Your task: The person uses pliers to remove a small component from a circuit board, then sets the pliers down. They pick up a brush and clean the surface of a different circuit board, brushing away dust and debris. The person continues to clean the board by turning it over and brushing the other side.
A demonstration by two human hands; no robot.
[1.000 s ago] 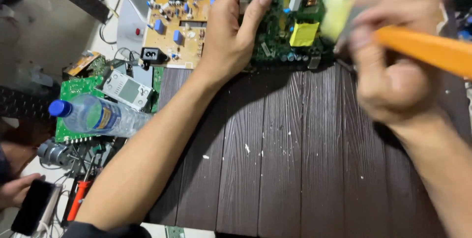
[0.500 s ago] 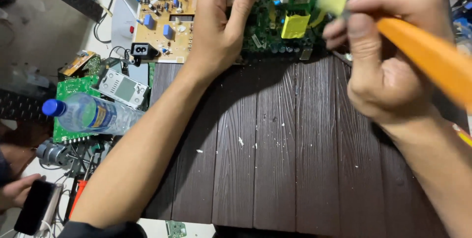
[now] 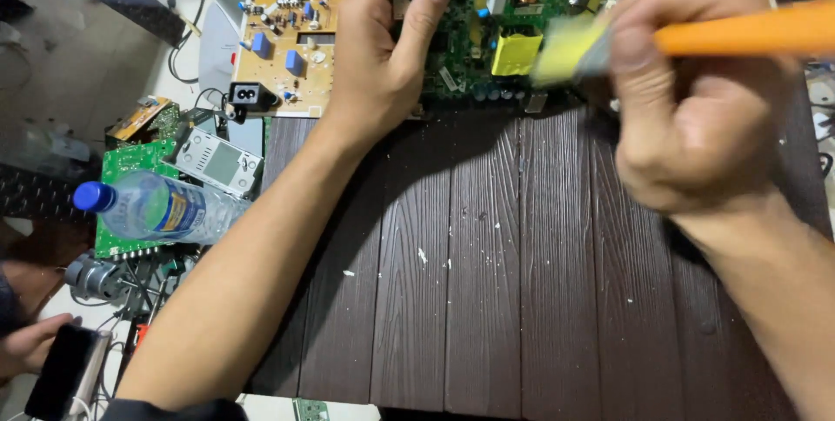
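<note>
Surface [image 3: 487,299]: dark brown planks, wood-grain texture, scattered white flecks.
Circuit board [image 3: 461,38] top centre: dark green, yellow block component, blue parts.
Second board [image 3: 291,30] upper left: tan/beige, blue capacitors, black socket at lower edge.
Brush [image 3: 696,34] upper right: bright orange handle, pale yellow-green bristles, grey ferrule.
Bottle [image 3: 161,208] left: clear plastic, blue cap, blue-yellow label.
Small board [image 3: 126,164] under bottle: bright green.
Panel [image 3: 217,163] beside it: light grey, grey screen.
Phone [image 3: 61,373] lower left: black.

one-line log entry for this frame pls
left hand: pressing green board | right hand: gripping brush, bristles at board | surface: dark table
</note>
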